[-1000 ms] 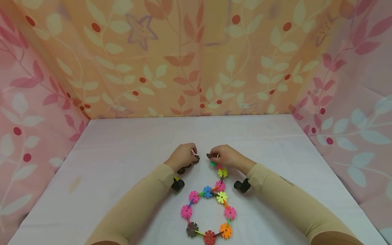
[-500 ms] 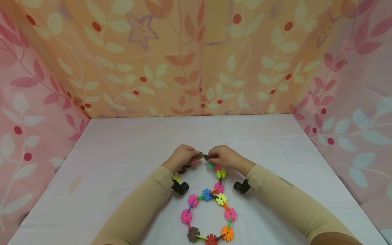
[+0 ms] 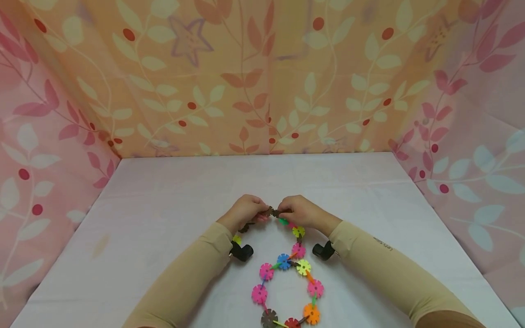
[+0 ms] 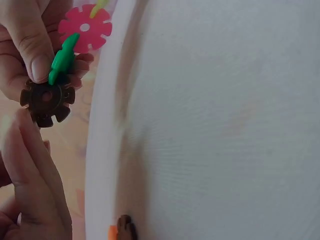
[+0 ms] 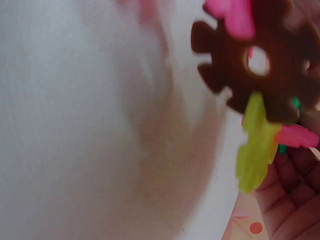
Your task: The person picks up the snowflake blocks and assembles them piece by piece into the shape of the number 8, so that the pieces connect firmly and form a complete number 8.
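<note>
Over the table's middle, my left hand (image 3: pixel 245 210) and right hand (image 3: pixel 301 209) meet almost fingertip to fingertip. The left one pinches a brown notched plastic disc (image 3: pixel 270 211) at one end of a chain. Below it trail a dark brown disc (image 3: pixel 246 227) and a yellow disc (image 3: pixel 236 239). Between my right thumb and fingers is another brown disc (image 4: pixel 46 97), slotted to a green disc (image 4: pixel 63 60) and a pink disc (image 4: pixel 86 27). The two brown discs overlap in the head view. Close to the right wrist camera hangs a brown disc (image 5: pixel 285 65) with a yellow disc (image 5: pixel 254 150) slotted in.
The right-hand chain runs down to a ring of coloured discs, including a blue disc (image 3: pixel 284 261) and an orange disc (image 3: pixel 311 314), lying on the white-covered table (image 3: pixel 164 182). Floral curtains (image 3: pixel 262 91) enclose the back and sides. Each wrist carries a black camera (image 3: pixel 242 251).
My left hand has moved slightly right, bringing its brown disc against the one in my right hand. The ring of discs has slid a little rightward and toward me.
</note>
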Tool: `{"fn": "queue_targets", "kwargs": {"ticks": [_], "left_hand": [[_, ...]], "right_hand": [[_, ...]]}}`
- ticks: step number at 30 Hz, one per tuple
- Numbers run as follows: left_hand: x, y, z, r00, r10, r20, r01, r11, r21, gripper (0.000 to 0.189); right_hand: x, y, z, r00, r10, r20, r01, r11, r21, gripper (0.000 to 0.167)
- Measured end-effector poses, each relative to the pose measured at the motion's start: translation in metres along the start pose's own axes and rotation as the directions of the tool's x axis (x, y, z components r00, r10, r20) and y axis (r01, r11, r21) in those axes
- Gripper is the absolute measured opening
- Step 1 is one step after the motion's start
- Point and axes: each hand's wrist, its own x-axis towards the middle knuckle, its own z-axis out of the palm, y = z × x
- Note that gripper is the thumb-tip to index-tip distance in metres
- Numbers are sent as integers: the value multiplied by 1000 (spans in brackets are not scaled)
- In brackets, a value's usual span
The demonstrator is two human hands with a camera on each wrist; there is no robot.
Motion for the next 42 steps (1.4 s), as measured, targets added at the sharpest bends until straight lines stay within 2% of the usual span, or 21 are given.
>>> {"fn": "queue_targets", "kwargs": {"ticks": [5,11,16,19,22,23,25,26,27,28,29,31,32,33,36,39,42], "left_hand": [[-3,1,2,1000,16,-3,-16,999,-35,12],[-4,-1,8,998,46,-47,-54,983,-177,14],[-5,-6,13,994,75,-75,-91,966,-241,17],[-5,-8,12,993,88,-75,-104,964,-247,13],[-5,-9,7,996,76,-44,-84,974,-211,12],[-5,-9,4,997,73,-37,-78,982,-172,15],[-5,-9,-3,997,77,-26,-79,995,-58,19],[-4,-9,-8,995,97,-25,-96,994,50,20],[-5,-9,-13,993,118,-26,-112,980,164,20],[-5,-8,-18,990,135,-29,-122,953,278,18],[-7,-8,-24,988,151,-32,-126,910,394,16],[-9,-9,-34,985,171,-37,-121,816,565,16],[-11,-8,-38,986,164,-34,-107,773,625,18],[-13,-8,-40,988,149,-29,-93,748,657,20],[-18,-7,-42,992,123,-17,-75,704,707,24],[-25,-7,-38,994,110,2,-76,677,732,27],[-31,-7,-34,994,110,4,-76,663,745,25]], "right_hand": [[0,-4,0,999,-17,-34,17,1000,-4,8],[0,-8,0,995,13,-99,-15,1000,-16,7],[1,-11,-1,994,5,-107,-9,999,-38,7],[1,-12,-1,995,22,-95,-25,999,-31,6],[3,-12,0,995,84,-59,-84,996,-6,6],[3,-11,0,993,109,-44,-109,994,5,6],[4,-11,1,986,162,-27,-161,987,23,3],[5,-11,1,983,182,-28,-181,983,33,3],[5,-10,1,980,199,-27,-198,979,45,5],[5,-10,1,976,217,-25,-216,975,58,8],[5,-9,1,971,236,-23,-234,970,72,12],[5,-9,0,966,258,-11,-256,963,90,22],[5,-8,-1,965,262,-3,-261,961,93,28],[5,-8,-2,964,264,8,-264,960,91,35],[5,-8,-3,965,262,28,-263,962,77,45],[5,-7,-3,967,253,33,-255,965,65,39],[5,-6,-4,971,237,43,-239,969,56,35]]}}
